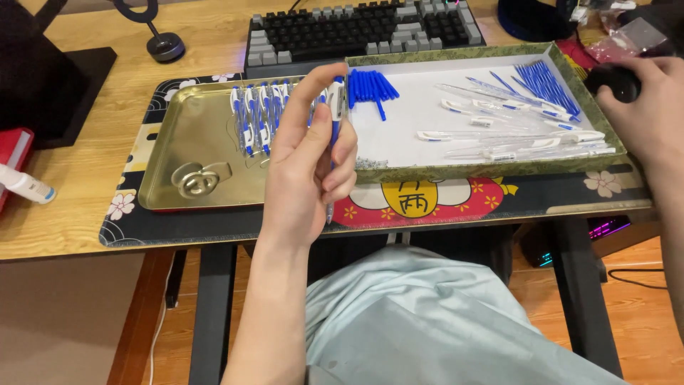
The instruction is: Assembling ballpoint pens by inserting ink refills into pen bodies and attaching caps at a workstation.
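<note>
My left hand [308, 160] is raised above the desk's front edge, fingers closed around a blue and clear ballpoint pen [335, 107] held upright, tip down. Behind it a gold metal tray [178, 135] carries a row of finished blue and white pens [258, 114]. A shallow white box [399, 139] with a patterned green rim holds blue pen caps [370, 85], clear barrels [499, 135] and blue refills [545, 82]. My right hand [645, 107] rests at the box's far right corner, on a black computer mouse [614, 82].
A black and grey keyboard [356, 32] lies behind the trays. A patterned desk mat [427, 203] runs under them. A white tube [25, 185] and a red book [13, 150] sit at left. A round black stand base [165, 46] is at the back. My lap is below the desk.
</note>
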